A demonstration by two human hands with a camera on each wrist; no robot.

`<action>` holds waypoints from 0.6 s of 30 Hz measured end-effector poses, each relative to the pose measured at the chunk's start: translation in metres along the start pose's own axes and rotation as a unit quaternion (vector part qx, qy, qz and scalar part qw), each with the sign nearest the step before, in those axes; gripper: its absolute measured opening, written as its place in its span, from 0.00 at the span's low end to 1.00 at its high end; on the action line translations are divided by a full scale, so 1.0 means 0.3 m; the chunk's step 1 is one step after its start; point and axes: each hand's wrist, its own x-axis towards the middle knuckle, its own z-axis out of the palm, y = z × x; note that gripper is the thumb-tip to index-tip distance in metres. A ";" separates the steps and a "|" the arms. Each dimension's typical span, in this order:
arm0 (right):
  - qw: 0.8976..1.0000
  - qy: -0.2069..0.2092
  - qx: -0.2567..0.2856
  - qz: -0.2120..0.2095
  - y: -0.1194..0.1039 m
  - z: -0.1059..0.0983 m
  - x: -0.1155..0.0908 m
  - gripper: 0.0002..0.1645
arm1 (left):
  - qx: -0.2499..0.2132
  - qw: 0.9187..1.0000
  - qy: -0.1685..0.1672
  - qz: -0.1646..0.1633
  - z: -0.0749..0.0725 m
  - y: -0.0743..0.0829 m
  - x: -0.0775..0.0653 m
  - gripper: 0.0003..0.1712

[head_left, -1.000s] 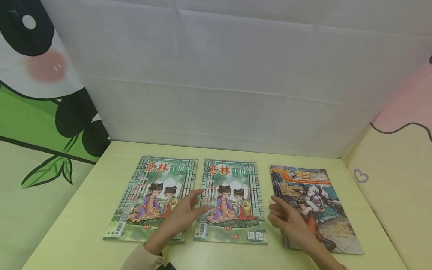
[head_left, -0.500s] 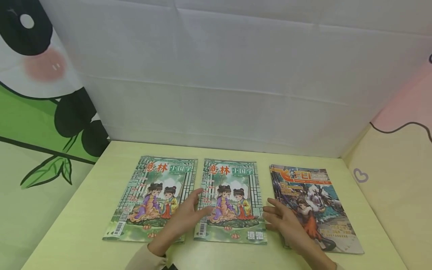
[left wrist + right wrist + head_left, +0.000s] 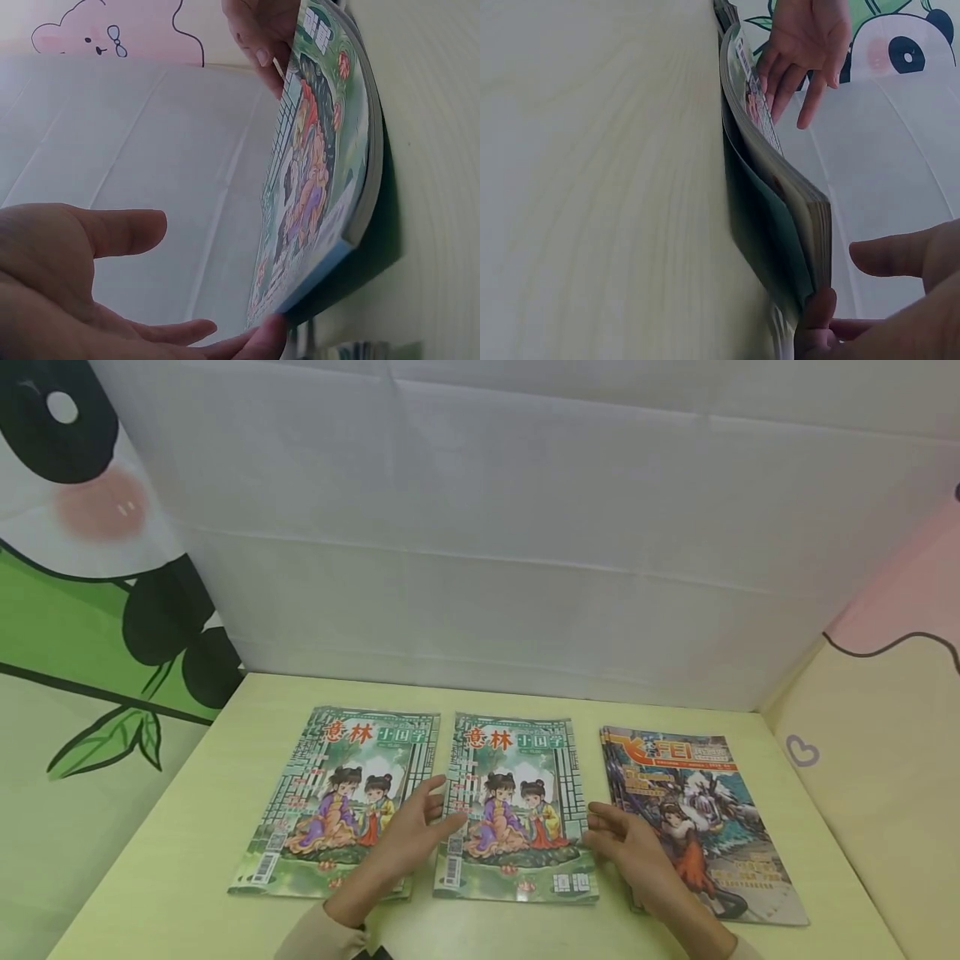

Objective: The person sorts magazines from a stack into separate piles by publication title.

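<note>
A green-covered magazine (image 3: pixel 517 868) lies in the middle, between my two hands. My left hand (image 3: pixel 393 852) is at its spine side, with the thumb (image 3: pixel 135 231) held off the cover. In the left wrist view a fingertip (image 3: pixel 271 334) meets the spine's lower edge, which is raised over a shadow. My right hand (image 3: pixel 641 864) is at the opposite edge. The right wrist view shows its fingertips (image 3: pixel 819 307) under the page edge (image 3: pixel 821 232), thumb apart. The magazine bows, its sides up off the table.
On the left, magazines with the same green cover (image 3: pixel 330 810) lie stacked. A slightly fanned stack of magazines with an orange title (image 3: pixel 720 827) lies on the right, partly behind my right forearm. The yellow table (image 3: pixel 172 827) ends at a white cloth wall (image 3: pixel 487 610).
My right hand has moved left, from beside the right stack to the middle magazine's right edge. The middle magazine has shifted slightly right. My left hand has stayed near the spine.
</note>
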 end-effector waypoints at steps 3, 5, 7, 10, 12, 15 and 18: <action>1.000 0.009 -0.006 0.002 0.000 0.004 0.004 0.33 | -0.001 1.000 0.014 0.002 -0.007 0.030 -0.017 0.45; 1.000 0.013 -0.006 -0.002 0.001 0.005 0.005 0.32 | 0.008 1.000 0.028 0.002 -0.009 0.037 -0.020 0.42; 1.000 0.015 -0.006 -0.008 0.002 0.006 0.006 0.32 | 0.020 0.999 0.041 0.008 -0.011 0.039 -0.019 0.39; 1.000 0.011 -0.005 -0.019 0.007 0.005 0.009 0.31 | 0.030 0.998 0.053 0.019 -0.011 0.029 -0.010 0.38; 1.000 0.006 -0.006 -0.025 0.011 0.002 0.011 0.30 | 0.032 0.998 0.058 0.024 -0.011 0.019 -0.002 0.39; 1.000 -0.001 -0.006 -0.027 0.016 -0.004 0.013 0.29 | 0.036 0.997 0.062 0.026 -0.011 0.007 0.007 0.38; 1.000 -0.008 0.005 -0.022 0.019 -0.008 0.015 0.30 | 0.033 0.997 0.060 0.020 -0.014 0.005 0.009 0.38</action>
